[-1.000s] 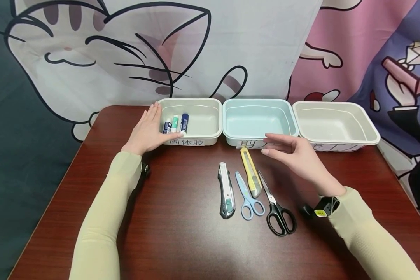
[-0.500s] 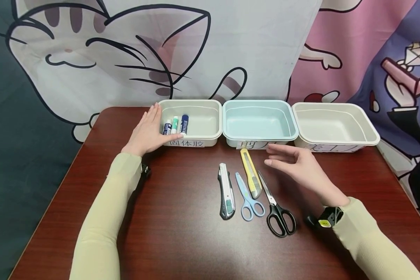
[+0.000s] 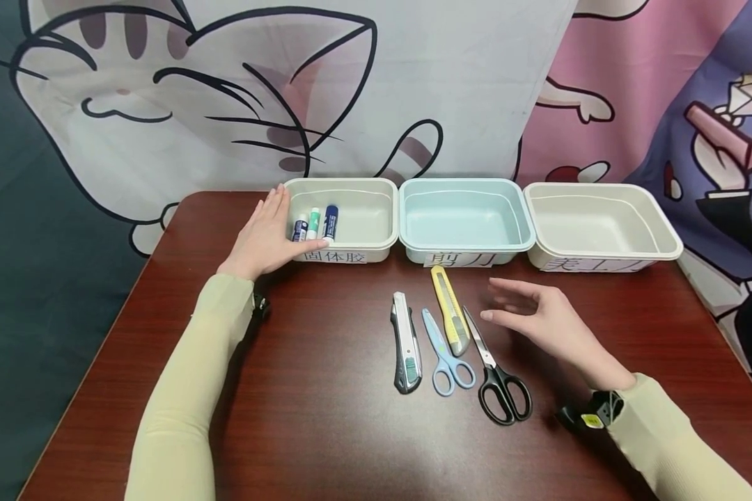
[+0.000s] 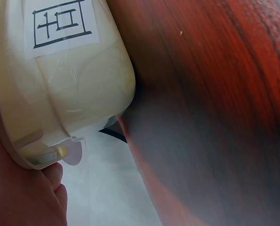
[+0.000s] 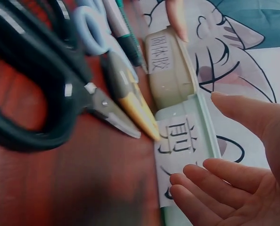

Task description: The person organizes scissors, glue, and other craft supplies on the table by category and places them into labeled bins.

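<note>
My left hand [image 3: 260, 233] rests on the left rim of the cream bin [image 3: 366, 216], fingers straight along its side and thumb across the front corner. Several glue sticks [image 3: 314, 223] lie inside that bin, beside the thumb. Over the table, right of the tools, my right hand [image 3: 542, 316] hangs with relaxed fingers and nothing in its grasp. Nearest to it are black-handled scissors [image 3: 498, 379] and a yellow utility knife [image 3: 451, 313]. Light blue scissors [image 3: 446, 358] and a grey utility knife [image 3: 406, 344] lie further left. In the right wrist view, the black scissors [image 5: 36, 80] loom large.
A light blue bin [image 3: 466, 216] stands in the middle of the row and another cream bin [image 3: 601, 219] at its right end. Their fronts bear paper labels with Chinese characters. A printed curtain [image 3: 476, 83] hangs behind the brown table [image 3: 313, 417].
My right hand has drawn back from the front of the light blue bin, toward me and slightly right. My left hand stays on the cream bin, and the tools lie as before.
</note>
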`<action>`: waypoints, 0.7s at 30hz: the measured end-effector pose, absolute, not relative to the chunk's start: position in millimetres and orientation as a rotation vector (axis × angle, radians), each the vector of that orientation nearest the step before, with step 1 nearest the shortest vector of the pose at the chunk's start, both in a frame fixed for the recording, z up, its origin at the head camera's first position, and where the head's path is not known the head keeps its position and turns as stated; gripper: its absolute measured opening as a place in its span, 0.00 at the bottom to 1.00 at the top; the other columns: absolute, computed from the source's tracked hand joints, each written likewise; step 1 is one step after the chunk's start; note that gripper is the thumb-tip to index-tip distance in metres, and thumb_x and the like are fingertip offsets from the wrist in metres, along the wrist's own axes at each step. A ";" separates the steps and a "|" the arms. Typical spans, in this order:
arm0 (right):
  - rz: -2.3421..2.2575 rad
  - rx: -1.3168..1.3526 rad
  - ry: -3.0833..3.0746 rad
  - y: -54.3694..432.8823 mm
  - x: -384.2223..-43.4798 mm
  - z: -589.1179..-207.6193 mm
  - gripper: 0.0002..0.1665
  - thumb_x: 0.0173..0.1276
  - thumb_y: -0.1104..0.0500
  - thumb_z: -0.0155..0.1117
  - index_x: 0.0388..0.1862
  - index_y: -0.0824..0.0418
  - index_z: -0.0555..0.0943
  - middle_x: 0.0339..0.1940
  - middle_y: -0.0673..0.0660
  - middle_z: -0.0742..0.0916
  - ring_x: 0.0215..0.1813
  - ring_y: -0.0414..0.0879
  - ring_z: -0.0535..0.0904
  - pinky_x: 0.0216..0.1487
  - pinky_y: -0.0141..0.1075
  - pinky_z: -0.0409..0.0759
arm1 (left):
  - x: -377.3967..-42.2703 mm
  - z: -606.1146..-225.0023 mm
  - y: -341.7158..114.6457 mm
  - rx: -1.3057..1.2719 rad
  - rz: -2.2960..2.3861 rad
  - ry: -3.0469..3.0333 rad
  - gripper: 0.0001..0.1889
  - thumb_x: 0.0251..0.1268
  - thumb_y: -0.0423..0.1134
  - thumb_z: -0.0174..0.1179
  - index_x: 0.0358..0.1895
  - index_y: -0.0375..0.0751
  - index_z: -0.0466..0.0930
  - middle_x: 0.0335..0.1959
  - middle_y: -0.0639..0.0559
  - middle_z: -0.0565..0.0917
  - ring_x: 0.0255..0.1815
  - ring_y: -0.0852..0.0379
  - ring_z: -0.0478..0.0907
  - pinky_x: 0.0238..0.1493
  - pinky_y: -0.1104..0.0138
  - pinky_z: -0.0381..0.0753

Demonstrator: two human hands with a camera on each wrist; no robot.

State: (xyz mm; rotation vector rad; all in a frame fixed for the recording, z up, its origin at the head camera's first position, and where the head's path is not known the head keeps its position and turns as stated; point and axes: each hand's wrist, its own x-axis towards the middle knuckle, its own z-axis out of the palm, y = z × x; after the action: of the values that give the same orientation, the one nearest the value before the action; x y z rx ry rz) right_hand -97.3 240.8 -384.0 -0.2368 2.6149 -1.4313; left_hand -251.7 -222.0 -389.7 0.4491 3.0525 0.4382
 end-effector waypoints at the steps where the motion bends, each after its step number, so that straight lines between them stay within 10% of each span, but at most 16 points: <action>1: -1.412 -0.243 2.626 241.7 -95.3 -384.9 0.38 0.63 0.49 0.78 0.68 0.63 0.78 0.62 0.58 0.84 0.59 0.53 0.83 0.49 0.26 0.81 | -251.8 -389.8 -222.0 0.448 0.438 3.053 0.70 0.53 0.84 0.52 0.81 0.33 0.33 0.83 0.43 0.34 0.83 0.49 0.30 0.79 0.58 0.31; 21: -1.211 -0.332 2.825 241.6 -48.6 -411.0 0.39 0.49 0.47 0.87 0.59 0.59 0.85 0.51 0.51 0.88 0.46 0.47 0.86 0.48 0.30 0.82 | -253.2 -391.4 -223.2 0.442 0.429 3.049 0.70 0.53 0.84 0.51 0.82 0.33 0.33 0.83 0.43 0.34 0.83 0.50 0.29 0.79 0.56 0.32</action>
State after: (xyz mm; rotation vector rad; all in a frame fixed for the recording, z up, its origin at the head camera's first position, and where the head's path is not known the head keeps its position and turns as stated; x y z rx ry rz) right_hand -48.6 241.6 -411.0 -0.3319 2.8253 -1.2106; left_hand -253.2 -223.2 -391.4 0.4424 3.0490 0.4287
